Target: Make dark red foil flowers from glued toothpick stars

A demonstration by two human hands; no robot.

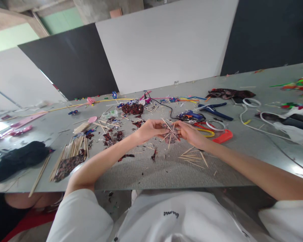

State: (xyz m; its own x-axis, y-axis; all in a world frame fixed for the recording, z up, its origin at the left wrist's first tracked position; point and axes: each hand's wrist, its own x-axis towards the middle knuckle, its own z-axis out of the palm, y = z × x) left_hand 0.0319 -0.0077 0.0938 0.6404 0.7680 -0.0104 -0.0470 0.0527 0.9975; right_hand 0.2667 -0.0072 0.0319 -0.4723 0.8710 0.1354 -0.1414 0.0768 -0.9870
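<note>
Both hands meet over the middle of the table around a small dark patterned bundle (pixel 168 137) with thin wooden sticks (pixel 172 131) crossing and fanning out of it. My left hand (pixel 153 130) is closed on the bundle's left side. On the right side my right hand (pixel 188 133) grips it too, fingers bent round its edge. Fingertips partly hide the bundle. Loose sticks (pixel 193 158) lie just below my right hand. Dark fabric scraps (pixel 154 154) are scattered below and to the left of my left hand.
More sticks (pixel 75 146) and a patterned bundle (pixel 68 166) lie left, beside black cloth (pixel 22 159). A blue glue gun (pixel 193 115), blue pliers-like tool (pixel 215 110), red-orange piece (pixel 223 136) and white cable (pixel 249 126) are right. Dark red balls (pixel 132 109) sit behind. A person's leg (pixel 25 200) shows lower left.
</note>
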